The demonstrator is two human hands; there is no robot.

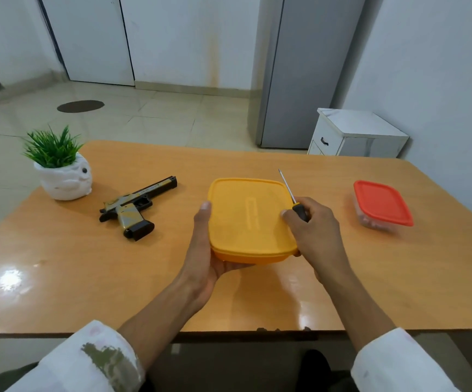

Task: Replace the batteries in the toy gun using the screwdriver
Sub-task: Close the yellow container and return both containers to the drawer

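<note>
A toy gun [135,206] with a camouflage grip and black barrel lies on its side on the wooden table [87,264], left of centre. A yellow lidded box [246,219] sits in the middle. My left hand [205,250] cups its left and near side, thumb on the lid edge. My right hand [311,227] rests against the box's right edge and grips a screwdriver [292,198] by its black handle, the thin metal shaft pointing away and up-left over the lid corner.
A white pot with a green plant [59,171] stands at the table's far left. A small clear tub with a red lid [381,205] sits at the right. Beyond the table are a tiled floor, a grey fridge [299,75] and a white drawer unit [356,134].
</note>
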